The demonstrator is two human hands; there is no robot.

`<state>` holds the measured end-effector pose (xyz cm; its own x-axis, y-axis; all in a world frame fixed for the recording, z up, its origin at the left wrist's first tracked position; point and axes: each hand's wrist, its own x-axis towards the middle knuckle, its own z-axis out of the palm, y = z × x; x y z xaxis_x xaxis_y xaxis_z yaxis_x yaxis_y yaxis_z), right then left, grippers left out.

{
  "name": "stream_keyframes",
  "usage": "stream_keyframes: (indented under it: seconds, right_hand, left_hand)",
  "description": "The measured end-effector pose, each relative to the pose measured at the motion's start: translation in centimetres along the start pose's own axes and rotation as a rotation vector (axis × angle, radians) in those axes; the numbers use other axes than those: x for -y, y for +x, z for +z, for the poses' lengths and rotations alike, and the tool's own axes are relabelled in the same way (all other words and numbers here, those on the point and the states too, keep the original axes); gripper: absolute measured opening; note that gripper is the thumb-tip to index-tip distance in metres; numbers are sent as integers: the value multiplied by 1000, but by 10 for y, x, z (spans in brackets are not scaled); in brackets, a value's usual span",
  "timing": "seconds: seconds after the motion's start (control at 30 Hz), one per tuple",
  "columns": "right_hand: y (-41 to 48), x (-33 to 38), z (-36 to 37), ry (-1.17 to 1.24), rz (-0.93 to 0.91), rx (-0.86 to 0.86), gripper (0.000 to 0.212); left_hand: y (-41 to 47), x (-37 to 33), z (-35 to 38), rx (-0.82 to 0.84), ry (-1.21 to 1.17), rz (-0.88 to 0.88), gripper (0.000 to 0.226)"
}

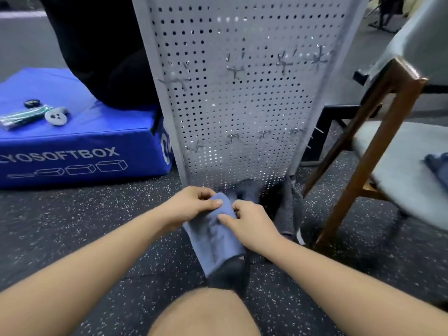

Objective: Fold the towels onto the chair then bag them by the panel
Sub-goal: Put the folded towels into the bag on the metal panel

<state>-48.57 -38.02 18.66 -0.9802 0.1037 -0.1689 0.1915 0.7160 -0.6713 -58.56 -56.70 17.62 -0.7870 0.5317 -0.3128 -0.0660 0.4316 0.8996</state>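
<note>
A blue towel (215,241) hangs between my hands, low over the speckled floor in front of the perforated grey panel (242,93). My left hand (191,204) pinches its top left corner and my right hand (249,221) grips its right edge. Under the blue towel a darker grey towel (230,272) shows. More dark cloth (288,209) lies heaped at the panel's foot. The wooden chair (378,146) with a grey seat stands at the right, with a folded blue towel (438,166) on it at the frame's edge.
A blue foam box (80,151) lies left of the panel, carrying a grey controller (57,115), a green tube and a small black item. A person in black sits on the box. My bare knee (206,314) fills the bottom centre.
</note>
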Motion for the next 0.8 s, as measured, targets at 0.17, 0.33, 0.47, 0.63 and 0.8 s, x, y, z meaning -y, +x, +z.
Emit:
stream_keyframes:
  seconds: [0.17, 0.33, 0.47, 0.63, 0.8]
  right_hand:
    - [25, -13, 53, -38, 72, 41, 42]
    - [70, -10, 69, -65, 72, -24, 32]
    - [100, -3, 75, -123, 78, -59, 31]
    - [117, -4, 83, -185, 54, -22, 26]
    - [116, 0, 96, -308, 34, -57, 25]
  left_hand:
    - [15, 64, 5, -121, 6, -65, 10]
    - [49, 72, 1, -374, 126, -25, 12]
    - [66, 69, -4, -550, 365, 40, 10]
    - [75, 76, -7, -595, 566, 79, 14]
    - [75, 78, -2, -666, 731, 106, 22]
